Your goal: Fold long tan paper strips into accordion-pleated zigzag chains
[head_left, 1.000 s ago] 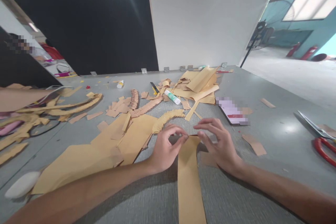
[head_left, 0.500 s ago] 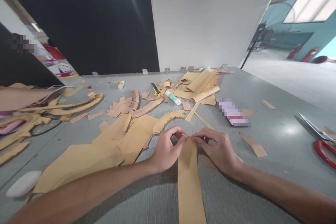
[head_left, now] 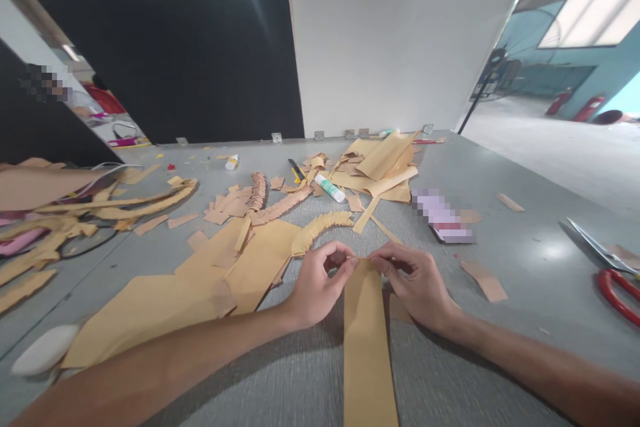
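Note:
A long tan paper strip (head_left: pixel 369 340) runs from the near edge of the view up to my two hands. Its far end is pinched at the left corner by my left hand (head_left: pixel 323 283), thumb against forefinger. At the right corner my right hand (head_left: pixel 417 280) pinches the same end, fingers curled. Just beyond my left hand lies a pleated, curved tan paper strip (head_left: pixel 323 230). Flat tan paper sheets (head_left: pixel 150 300) spread to the left of my left hand. A small brown paper piece (head_left: pixel 400 310) shows partly under my right hand.
Red-handled scissors (head_left: pixel 617 280) lie at the right. A phone (head_left: pixel 445 217), a glue stick (head_left: pixel 330 188) and a yellow-black cutter knife (head_left: pixel 297 171) lie farther back. Paper scraps (head_left: pixel 227 205) and folded strips (head_left: pixel 145 203) cover the left. A white object (head_left: pixel 45 350) sits near left. Panels (head_left: pixel 400 47) stand behind.
The paper strip has shifted slightly to the right. My right hand's fingertips have moved a little right along its far end, while my left hand stays almost still.

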Motion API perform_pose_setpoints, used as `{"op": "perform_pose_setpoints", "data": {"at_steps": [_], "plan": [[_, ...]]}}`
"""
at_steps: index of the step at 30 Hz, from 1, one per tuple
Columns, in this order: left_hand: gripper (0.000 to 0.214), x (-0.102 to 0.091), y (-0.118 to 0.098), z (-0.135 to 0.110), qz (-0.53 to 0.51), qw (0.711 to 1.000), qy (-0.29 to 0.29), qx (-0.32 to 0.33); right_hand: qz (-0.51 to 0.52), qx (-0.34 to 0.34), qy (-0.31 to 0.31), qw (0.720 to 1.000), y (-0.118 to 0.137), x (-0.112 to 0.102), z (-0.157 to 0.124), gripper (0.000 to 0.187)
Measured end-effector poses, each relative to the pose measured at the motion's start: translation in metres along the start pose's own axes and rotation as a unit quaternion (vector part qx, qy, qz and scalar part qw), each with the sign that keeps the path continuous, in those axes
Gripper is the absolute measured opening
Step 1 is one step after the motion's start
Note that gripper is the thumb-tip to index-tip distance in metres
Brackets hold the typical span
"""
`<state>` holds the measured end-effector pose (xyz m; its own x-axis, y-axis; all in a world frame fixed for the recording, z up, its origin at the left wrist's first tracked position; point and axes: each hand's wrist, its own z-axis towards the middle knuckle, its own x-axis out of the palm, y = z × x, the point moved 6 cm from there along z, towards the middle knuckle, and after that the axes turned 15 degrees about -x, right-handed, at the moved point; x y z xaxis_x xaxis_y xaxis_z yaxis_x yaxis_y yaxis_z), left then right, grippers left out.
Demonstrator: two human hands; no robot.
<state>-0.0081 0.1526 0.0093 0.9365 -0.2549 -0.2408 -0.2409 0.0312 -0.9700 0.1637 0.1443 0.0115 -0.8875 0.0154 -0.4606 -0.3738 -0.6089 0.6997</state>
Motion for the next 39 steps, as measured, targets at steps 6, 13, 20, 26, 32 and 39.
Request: {"op": "perform_pose_setpoints", "data": {"at_steps": [6,13,20,26,32,39], "plan": [[0.046,0.011,-0.005,0.002,-0.091,0.984,0.15,-0.013,0.137,0.017,-0.019,0.99,-0.005,-0.001,-0.001,0.026],[0.045,0.027,-0.001,0.002,-0.205,0.924,0.304,-0.108,0.32,0.063,0.002,0.945,-0.003,0.008,0.002,0.023],[0.036,0.033,0.008,0.001,-0.195,0.905,0.344,-0.158,0.321,0.08,-0.006,0.944,-0.009,0.011,0.002,0.028],[0.027,0.016,0.024,0.018,-0.184,0.962,0.146,-0.137,0.327,0.183,-0.101,0.921,-0.031,0.01,-0.005,0.046],[0.021,0.003,0.017,0.015,-0.119,0.989,0.038,-0.08,0.253,0.156,-0.013,0.955,-0.021,0.013,-0.006,0.037],[0.028,0.01,0.015,0.011,-0.126,0.983,0.102,-0.083,0.182,0.15,-0.01,0.972,-0.023,0.011,-0.007,0.035]]}}
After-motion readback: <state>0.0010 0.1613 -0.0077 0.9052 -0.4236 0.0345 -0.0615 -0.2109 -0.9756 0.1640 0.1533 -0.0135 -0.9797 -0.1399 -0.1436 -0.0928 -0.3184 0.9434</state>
